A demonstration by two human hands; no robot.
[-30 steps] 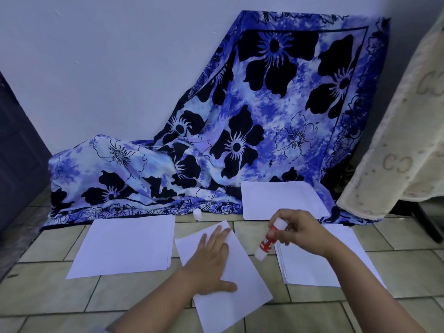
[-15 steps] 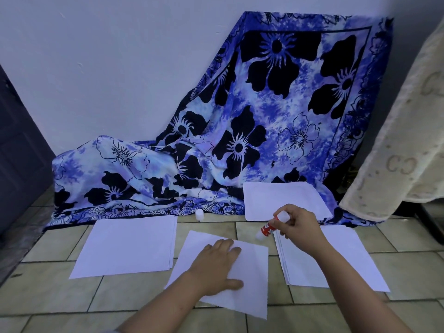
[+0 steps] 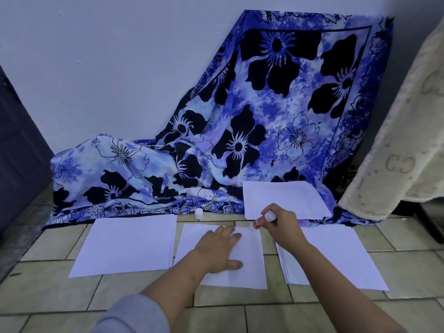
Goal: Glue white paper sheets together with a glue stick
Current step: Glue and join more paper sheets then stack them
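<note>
We see the glue stick [image 3: 260,221] pinched by fingers of the right hand [image 3: 284,228], long axis slanted, tip down-left at the far right corner of the middle sheet [image 3: 249,267]. The left hand [image 3: 217,251], fingers straight, presses this sheet on the floor [image 3: 240,318].

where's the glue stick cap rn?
Head view, left of centre: the cap stands on the floor at the hem of the blue floral cloth, beyond the gap between the left paper stack and the middle sheet.
</note>
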